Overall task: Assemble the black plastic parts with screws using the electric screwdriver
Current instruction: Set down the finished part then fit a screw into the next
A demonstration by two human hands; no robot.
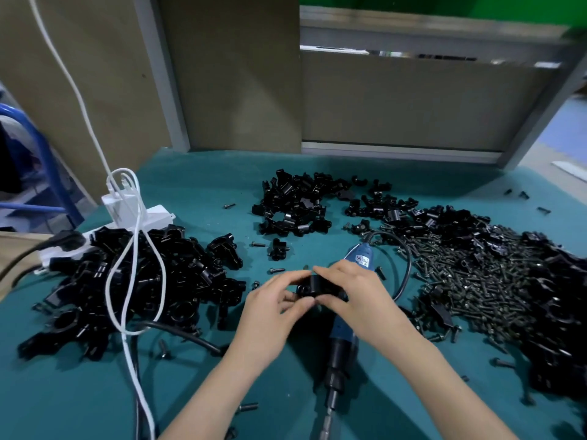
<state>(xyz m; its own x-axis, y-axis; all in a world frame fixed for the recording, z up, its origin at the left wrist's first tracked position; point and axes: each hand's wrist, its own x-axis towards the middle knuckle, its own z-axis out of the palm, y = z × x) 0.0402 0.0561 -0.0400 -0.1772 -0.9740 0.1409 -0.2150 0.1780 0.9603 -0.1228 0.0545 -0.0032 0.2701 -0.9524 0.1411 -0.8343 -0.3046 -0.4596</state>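
Both my hands meet over the middle of the green table [197, 192] and hold one black plastic part [313, 285] between them. My left hand [273, 309] pinches its left side with thumb and fingers. From the right, my right hand [352, 295] grips the same part. The blue electric screwdriver [341, 338] lies on the table under my right hand, its bit pointing toward me and its black cable curving off to the right. A heap of dark screws [470, 281] lies to the right.
A pile of black parts [127, 281] lies at the left, draped with white cables and a white power strip [139, 217]. Another pile [295, 201] sits at the back centre, and more parts [556, 312] at the right edge. Loose screws are scattered about. Grey panels stand behind the table.
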